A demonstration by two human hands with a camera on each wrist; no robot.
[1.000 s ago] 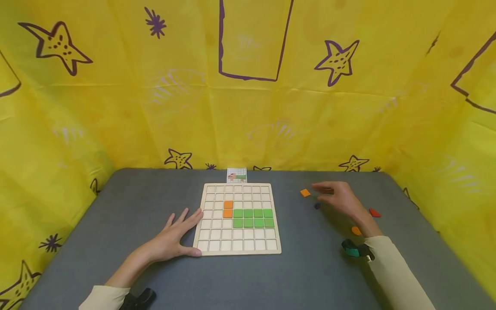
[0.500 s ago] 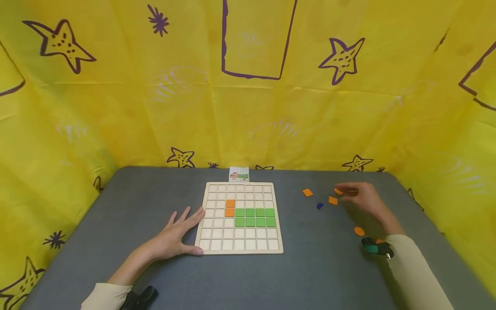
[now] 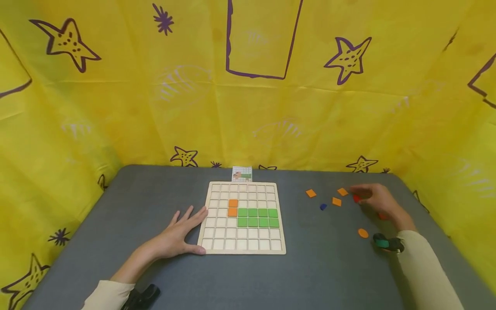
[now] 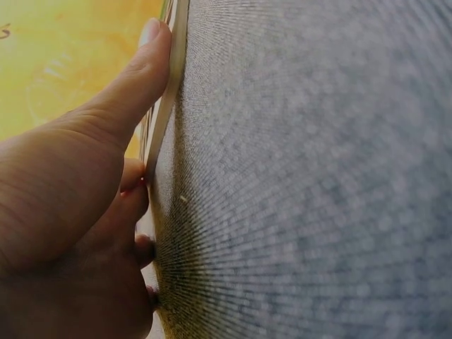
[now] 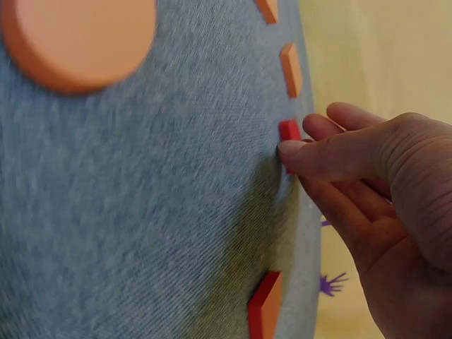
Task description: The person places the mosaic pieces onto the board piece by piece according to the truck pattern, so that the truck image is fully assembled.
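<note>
My left hand rests at the left edge of a wooden grid board, fingers spread and thumb on its near left corner. The left wrist view shows the thumb along the board's rim. Green squares and two orange squares lie in the grid. On the right of the table, my right hand has its thumb and fingers at a small red piece, which lies on the table and is partly covered. The thumb touches it in the right wrist view, and the fingers appear around its far side.
Loose orange squares, a dark blue piece and an orange disc lie between board and right hand. Another red piece is under the right wrist. A small picture card stands behind the board. A yellow curtain surrounds the table.
My right hand has moved right, from beside the orange squares to the red piece, uncovering the orange squares. My left hand stays at the board. The view has shifted slightly.
</note>
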